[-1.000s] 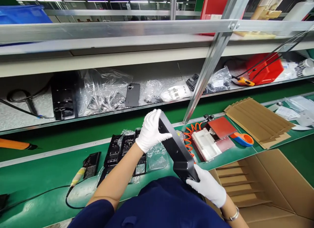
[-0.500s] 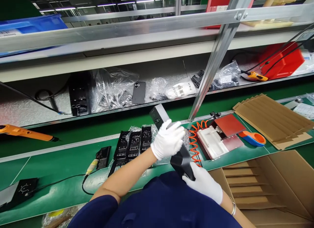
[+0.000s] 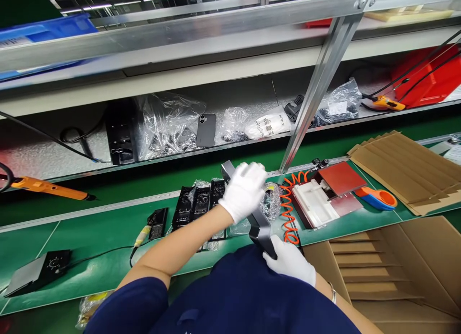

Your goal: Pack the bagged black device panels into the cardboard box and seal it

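Note:
A long black box-shaped unit (image 3: 257, 223) is held edge-up in front of my body, over the green bench (image 3: 90, 238). My left hand (image 3: 244, 190), in a white glove, is closed over its upper middle. In the same kind of glove, my right hand (image 3: 288, 259) grips its near lower end. Just behind the unit lie black plastic trays (image 3: 200, 204) in clear wrap and an orange coiled hose (image 3: 288, 211).
A white-and-red fixture (image 3: 326, 197), an orange-blue tape dispenser (image 3: 378, 198) and stacked cardboard sheets (image 3: 403, 168) lie to the right. An open carton (image 3: 389, 271) with dividers stands at lower right. A foot pedal (image 3: 38, 271) and orange screwdriver (image 3: 46, 187) are left. Bags and a phone (image 3: 206, 130) fill the shelf.
The black unit has been turned from flat-faced to edge-on and drawn closer to my body. My left hand slid from its far end to its middle. The view shifted left.

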Demonstrator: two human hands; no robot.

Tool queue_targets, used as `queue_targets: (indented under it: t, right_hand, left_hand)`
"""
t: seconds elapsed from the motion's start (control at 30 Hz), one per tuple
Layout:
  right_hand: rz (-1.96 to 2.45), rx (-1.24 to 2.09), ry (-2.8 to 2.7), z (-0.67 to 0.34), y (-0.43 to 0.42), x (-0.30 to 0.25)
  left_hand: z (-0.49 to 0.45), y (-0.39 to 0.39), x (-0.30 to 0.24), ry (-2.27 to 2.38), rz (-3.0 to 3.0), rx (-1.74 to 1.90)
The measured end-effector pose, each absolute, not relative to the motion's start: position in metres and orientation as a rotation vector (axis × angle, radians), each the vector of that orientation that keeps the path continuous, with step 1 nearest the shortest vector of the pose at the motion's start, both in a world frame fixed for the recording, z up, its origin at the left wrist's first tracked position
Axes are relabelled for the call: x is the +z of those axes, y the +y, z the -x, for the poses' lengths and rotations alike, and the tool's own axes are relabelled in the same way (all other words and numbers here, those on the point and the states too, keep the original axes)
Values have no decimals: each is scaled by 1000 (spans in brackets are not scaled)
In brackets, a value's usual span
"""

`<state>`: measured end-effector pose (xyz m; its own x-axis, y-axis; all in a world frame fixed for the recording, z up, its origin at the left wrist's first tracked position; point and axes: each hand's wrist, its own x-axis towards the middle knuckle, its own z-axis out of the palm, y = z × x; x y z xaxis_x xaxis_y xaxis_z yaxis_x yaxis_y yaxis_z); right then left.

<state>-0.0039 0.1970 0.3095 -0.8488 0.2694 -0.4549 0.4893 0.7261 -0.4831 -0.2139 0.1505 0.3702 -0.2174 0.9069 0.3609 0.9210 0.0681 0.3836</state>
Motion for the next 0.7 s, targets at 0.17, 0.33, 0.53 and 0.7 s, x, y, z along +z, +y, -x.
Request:
queue_targets:
  t: [0.17,0.33,0.53,0.7]
  right_hand:
    - [-629,-879,2517,7,196,313]
    - [-644,-874,2473,10,194,313]
    - [-654,-897,2424,12,194,311]
    - [-683,-886,2429,14,195,308]
  left_hand:
    - [213,155,365,-2375,1924,-552]
    - [209,154,357,-2145,2137,-274]
    - [217,154,340,-2305,1884,-115]
    - [212,157,346,-2376,1878,-90]
